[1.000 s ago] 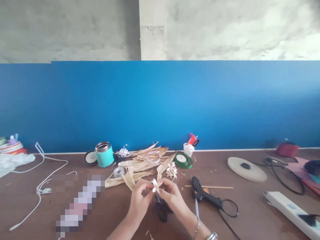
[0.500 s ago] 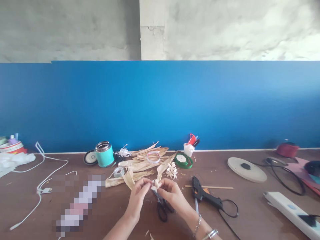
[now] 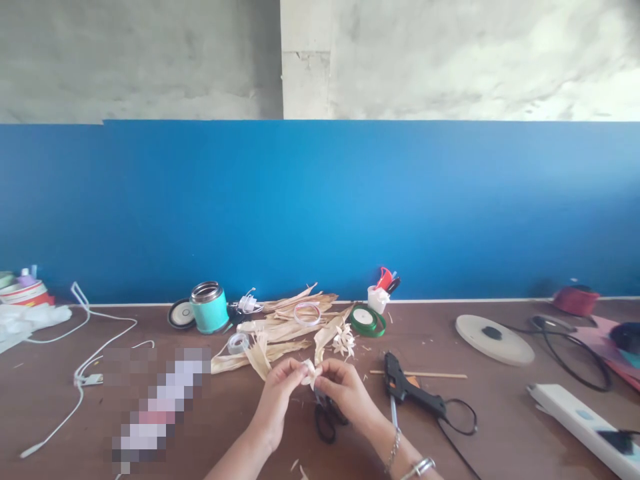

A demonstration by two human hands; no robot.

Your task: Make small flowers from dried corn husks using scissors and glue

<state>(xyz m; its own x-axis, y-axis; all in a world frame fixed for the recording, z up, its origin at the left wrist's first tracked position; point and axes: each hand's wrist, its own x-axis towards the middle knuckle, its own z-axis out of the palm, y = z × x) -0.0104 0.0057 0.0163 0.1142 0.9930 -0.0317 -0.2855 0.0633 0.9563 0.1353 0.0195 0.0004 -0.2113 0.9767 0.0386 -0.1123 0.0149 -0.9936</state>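
Between my fingertips is a small pale piece of dried corn husk [image 3: 309, 373], rolled or folded. My left hand [image 3: 281, 393] pinches its left side, and my right hand [image 3: 345, 390] pinches the right. Just below them lie dark-handled scissors [image 3: 326, 425], their blades partly hidden by my hands. Behind my fingers spreads a pile of dried husk strips [image 3: 280, 333]. A white husk flower [image 3: 344, 341] rests at the pile's right edge. To the right of my right hand lies a black glue gun [image 3: 411, 393] with its cord.
A green ribbon roll [image 3: 364, 321], clear tape [image 3: 238, 343] and a teal flask [image 3: 209, 312] stand behind the hands. A thin wooden stick [image 3: 440, 375] passes behind the glue gun. Farther right are a pale round lid [image 3: 494, 340] and a power strip [image 3: 583, 420]; white cables [image 3: 107, 347] lie left.
My fingertips have shifted slightly around the small husk piece, which now shows more as a pale, rounded fold between them. The table items have stayed in place.
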